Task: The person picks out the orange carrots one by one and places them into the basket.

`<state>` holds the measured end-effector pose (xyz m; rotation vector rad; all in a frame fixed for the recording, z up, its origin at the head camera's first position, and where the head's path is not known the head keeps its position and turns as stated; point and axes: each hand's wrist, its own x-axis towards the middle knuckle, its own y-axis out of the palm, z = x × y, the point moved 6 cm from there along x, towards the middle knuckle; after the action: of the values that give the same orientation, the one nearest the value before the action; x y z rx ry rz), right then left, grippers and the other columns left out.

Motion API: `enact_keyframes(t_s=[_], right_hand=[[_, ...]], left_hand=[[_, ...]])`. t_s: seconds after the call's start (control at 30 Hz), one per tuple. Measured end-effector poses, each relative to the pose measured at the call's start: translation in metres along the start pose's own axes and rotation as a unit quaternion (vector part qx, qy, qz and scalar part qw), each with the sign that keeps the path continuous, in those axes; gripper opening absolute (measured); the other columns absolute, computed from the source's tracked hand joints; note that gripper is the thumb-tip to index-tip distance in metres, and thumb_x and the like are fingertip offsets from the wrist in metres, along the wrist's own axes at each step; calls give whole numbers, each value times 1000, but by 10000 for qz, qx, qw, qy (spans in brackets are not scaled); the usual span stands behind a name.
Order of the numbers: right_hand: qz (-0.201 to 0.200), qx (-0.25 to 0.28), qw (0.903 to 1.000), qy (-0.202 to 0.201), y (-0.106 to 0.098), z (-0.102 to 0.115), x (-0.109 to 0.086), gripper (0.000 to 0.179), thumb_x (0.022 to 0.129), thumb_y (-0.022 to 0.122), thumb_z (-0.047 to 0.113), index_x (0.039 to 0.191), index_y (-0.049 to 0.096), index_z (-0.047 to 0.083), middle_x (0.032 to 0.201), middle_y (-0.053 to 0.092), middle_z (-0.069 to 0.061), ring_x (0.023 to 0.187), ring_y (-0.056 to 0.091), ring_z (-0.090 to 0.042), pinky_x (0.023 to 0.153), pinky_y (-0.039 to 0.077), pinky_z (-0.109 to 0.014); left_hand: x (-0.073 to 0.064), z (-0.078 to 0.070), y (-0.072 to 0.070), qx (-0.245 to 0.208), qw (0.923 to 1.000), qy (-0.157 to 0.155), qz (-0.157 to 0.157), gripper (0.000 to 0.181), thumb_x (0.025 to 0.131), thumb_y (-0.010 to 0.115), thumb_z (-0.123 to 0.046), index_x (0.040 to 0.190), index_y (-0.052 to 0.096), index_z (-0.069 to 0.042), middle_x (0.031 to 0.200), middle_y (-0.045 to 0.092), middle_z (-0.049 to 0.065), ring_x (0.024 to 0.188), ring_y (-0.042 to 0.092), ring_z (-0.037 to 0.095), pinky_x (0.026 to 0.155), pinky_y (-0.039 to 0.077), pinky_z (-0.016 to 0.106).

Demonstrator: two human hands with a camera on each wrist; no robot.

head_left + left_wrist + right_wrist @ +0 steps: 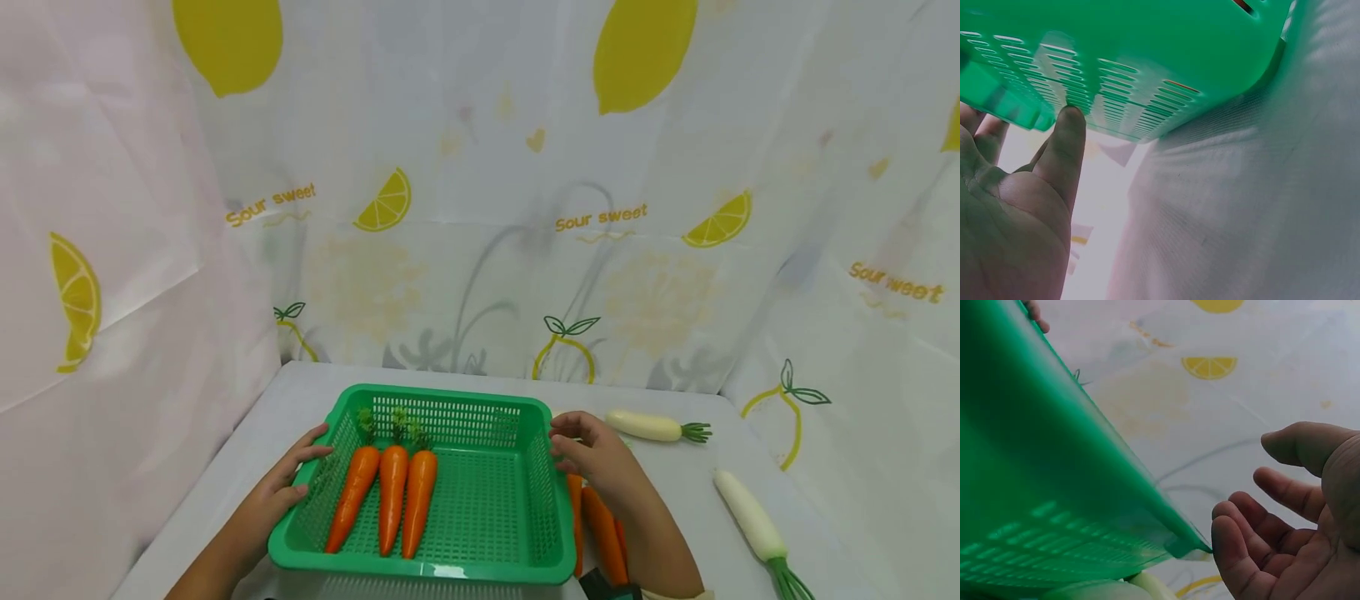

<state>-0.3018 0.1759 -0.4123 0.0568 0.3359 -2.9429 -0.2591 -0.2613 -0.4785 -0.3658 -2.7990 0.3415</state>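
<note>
A green plastic basket (480, 500) with slotted walls holds three carrots (393, 492) side by side, their leafy tops toward its back wall. At its left side my left hand (273, 492) grips the rim, fingers over the edge. The left wrist view shows the thumb (1069, 134) against the slotted outer wall. By the right rim is my right hand (592, 450), its fingers loosely bent and nothing held. In the right wrist view its fingertips (1225, 534) are right by the basket's corner, with the thumb apart from the rim.
More carrots (603, 529) lie right of the basket, partly hidden by the right forearm. Two white radishes (645, 425) with green stems lie on the white table (675, 475), one at the back, another farther right. Lemon-printed cloth (480, 275) encloses the back and sides.
</note>
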Motion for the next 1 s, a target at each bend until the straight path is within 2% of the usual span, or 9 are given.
enact_keyframes(t_s=[0.17,0.33,0.73,1.0], right_hand=[[-298,-66,9995,42,-8,-9,-2,35,106,60,15,137,54,0,134,59,-20,105,64,-27,95,57,-44],[-332,-246,9991,59,-15,-17,-3,37,105,61,16,137,54,-1,132,60,-21,107,66,-26,94,57,-46],[-758,-943,9925,161,-31,-37,-14,34,105,63,20,136,58,6,136,61,-16,117,63,-27,89,56,-39],[-598,-1306,9896,76,-41,-41,-18,36,104,65,26,136,58,10,138,61,-16,121,61,-29,93,53,-40]], left_hand=[[-2,0,-1,-3,10000,-38,-23,41,107,41,-7,148,49,-6,174,20,-6,142,20,-18,100,35,9],[-1,0,-1,-23,10000,-38,-2,42,108,40,-7,149,48,-6,175,18,-5,142,19,-17,100,36,10],[1,-1,0,26,9999,-99,23,40,108,42,-11,147,49,-7,174,19,-6,141,19,-18,100,33,10],[-1,-3,0,-15,10000,-19,-16,40,107,41,-8,147,48,-4,174,19,-6,142,19,-18,101,34,9]])
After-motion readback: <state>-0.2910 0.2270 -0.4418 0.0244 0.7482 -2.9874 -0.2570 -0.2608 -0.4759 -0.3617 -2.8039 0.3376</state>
